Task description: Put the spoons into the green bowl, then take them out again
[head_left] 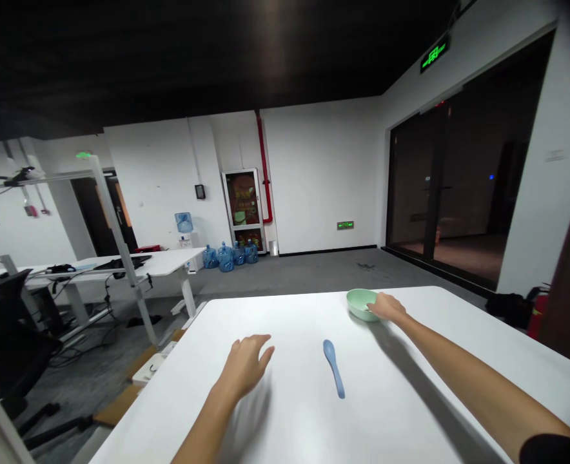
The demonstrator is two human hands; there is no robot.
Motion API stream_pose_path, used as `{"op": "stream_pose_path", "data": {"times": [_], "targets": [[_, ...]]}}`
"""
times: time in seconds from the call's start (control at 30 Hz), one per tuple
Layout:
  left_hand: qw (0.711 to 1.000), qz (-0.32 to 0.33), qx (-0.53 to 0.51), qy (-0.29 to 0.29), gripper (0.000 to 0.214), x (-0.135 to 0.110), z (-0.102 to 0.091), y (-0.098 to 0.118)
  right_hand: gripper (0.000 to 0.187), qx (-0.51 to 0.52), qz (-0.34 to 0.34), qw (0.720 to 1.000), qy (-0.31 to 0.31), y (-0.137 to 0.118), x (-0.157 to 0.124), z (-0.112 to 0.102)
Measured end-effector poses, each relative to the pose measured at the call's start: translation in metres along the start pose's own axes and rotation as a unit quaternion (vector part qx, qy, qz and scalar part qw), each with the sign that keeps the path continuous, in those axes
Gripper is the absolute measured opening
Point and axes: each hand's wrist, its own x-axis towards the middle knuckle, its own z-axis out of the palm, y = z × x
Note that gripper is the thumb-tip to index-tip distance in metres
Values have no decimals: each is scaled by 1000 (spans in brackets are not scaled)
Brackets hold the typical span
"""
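A pale green plastic bowl (360, 305) stands near the far edge of the white table (285, 412), with something small and pale inside it. My right hand (386, 307) is on the bowl's right rim, its fingers hooked over the edge. A blue plastic spoon (334, 368) lies on the tabletop between my hands, its bowl end pointing away from me. My left hand (245, 367) is slightly blurred. It hovers low over the table just left of the spoon, holding nothing and not touching the spoon.
A red fire extinguisher (538, 314) and a black bag (507, 309) sit on the floor beyond the table's right side. To the left stand a white desk (169, 263), a black office chair (4, 322) and a metal frame (120, 251). Blue water jugs (226, 258) stand by the far wall.
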Motion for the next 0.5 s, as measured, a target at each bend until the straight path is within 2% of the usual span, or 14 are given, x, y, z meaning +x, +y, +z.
{"op": "stream_pose_path", "data": {"times": [0.23,0.5], "targets": [[1000,12,0,0,51,-1,2,-1,44,8,-29,999,38,2,-45,-29],[1000,19,4,9,52,-4,3,-3,60,52,-130,990,26,19,-115,-50]]}}
